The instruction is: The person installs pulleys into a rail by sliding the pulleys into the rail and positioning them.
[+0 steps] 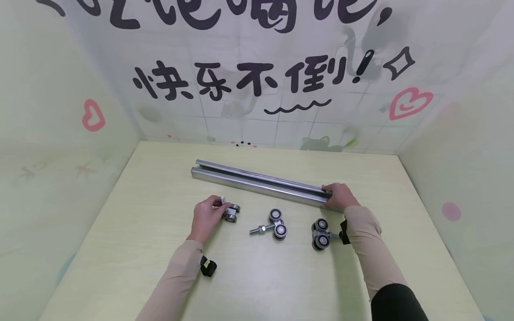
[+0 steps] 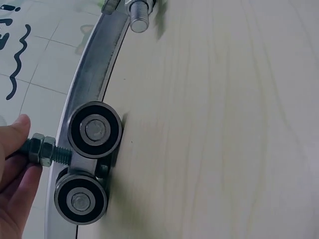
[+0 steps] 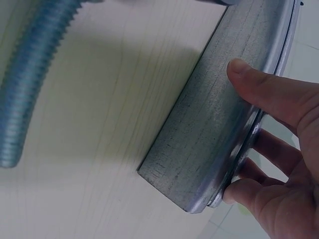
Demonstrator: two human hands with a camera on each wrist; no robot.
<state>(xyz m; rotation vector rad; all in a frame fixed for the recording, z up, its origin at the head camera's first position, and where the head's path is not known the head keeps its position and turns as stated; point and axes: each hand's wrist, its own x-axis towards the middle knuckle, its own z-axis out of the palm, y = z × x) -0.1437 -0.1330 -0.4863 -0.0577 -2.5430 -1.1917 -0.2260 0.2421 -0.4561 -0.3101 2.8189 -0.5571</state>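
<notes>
We take the metal rail point(image 1: 260, 183) as our landmark: it lies on the pale desk point(image 1: 257, 276), running from upper left to lower right across the far half. Our right hand point(image 1: 338, 196) holds the rail's right end, the thumb point(image 3: 264, 82) on its flat face and the other fingers point(image 3: 244, 191) curled round the end edge, so this grip is closed on the rail. Our left hand point(image 1: 206, 214) is in front of the rail's left half, its grip pinched on the nut and threaded bolt point(image 2: 47, 152) of a two-wheeled roller point(image 1: 230, 211); in the left wrist view the roller's two black-rimmed wheels point(image 2: 94, 130) sit just beside the rail. A second roller point(image 1: 275, 224) lies on the desk in front of the rail's middle, its bolt pointing left, apart from both hands. A third roller point(image 1: 321, 234) lies in front of the rail's right end, close beside our right wrist. A wall point(image 1: 257, 89) with black lettering and pink hearts rises behind the rail.
</notes>
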